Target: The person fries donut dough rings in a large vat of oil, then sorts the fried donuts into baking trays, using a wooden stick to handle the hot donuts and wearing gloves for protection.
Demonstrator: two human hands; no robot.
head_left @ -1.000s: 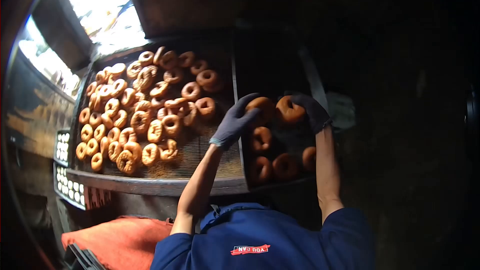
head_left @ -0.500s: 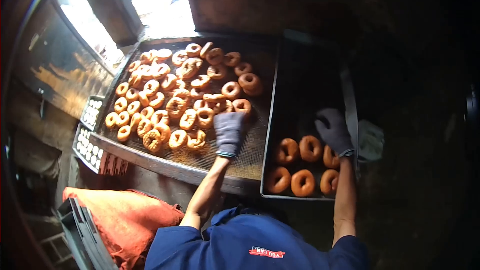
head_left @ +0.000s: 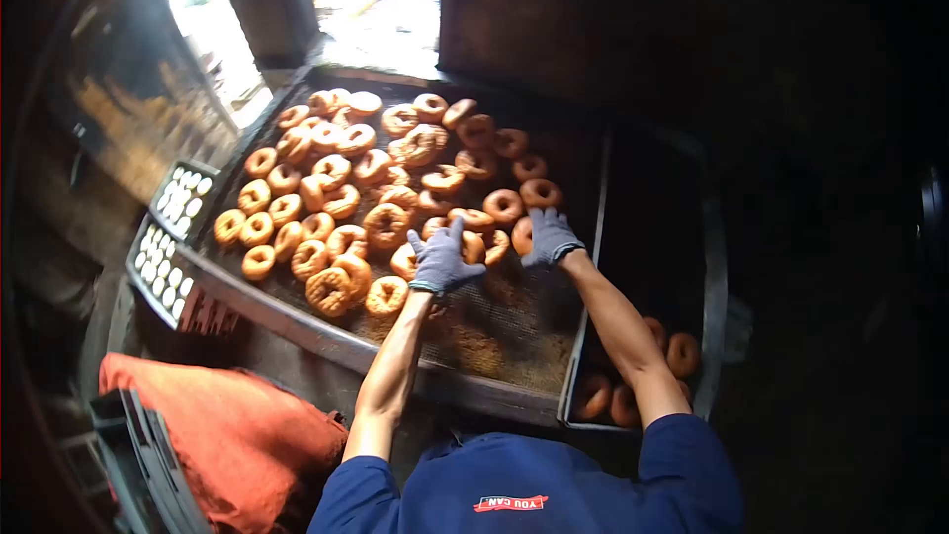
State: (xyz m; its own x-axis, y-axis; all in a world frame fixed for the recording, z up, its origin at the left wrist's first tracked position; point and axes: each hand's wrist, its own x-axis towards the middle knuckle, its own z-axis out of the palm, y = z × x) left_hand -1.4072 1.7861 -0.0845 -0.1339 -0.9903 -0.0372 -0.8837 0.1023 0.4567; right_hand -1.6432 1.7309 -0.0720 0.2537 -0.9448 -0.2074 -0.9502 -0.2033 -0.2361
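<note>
My left hand point(head_left: 442, 261), in a grey knitted glove, is over the near part of the pile of ring-shaped doughnuts point(head_left: 386, 225), its fingers spread. My right hand point(head_left: 551, 238), gloved the same way, reaches in at the pile's right side with its fingers apart. It is against a doughnut point(head_left: 522, 235) that its fingers partly cover. Just beyond its fingertips lies another browned doughnut point(head_left: 541, 194). The doughnuts rest on a wide mesh-bottomed tray point(head_left: 504, 331). Under my right forearm, a long dark tray point(head_left: 714, 277) holds several doughnuts point(head_left: 682, 354) at its near end, partly hidden by the arm.
Perforated plastic crates point(head_left: 163, 272) stand at the wide tray's left side. An orange cloth point(head_left: 222, 435) hangs over dark stacked crates point(head_left: 148, 455) at lower left. Bright light enters through an opening point(head_left: 371, 10) at the back. The right side is very dark.
My right hand has moved left from the doughnuts in the long tray to those on the mesh tray. The left hand's fingers now show spread. The view has shifted.
</note>
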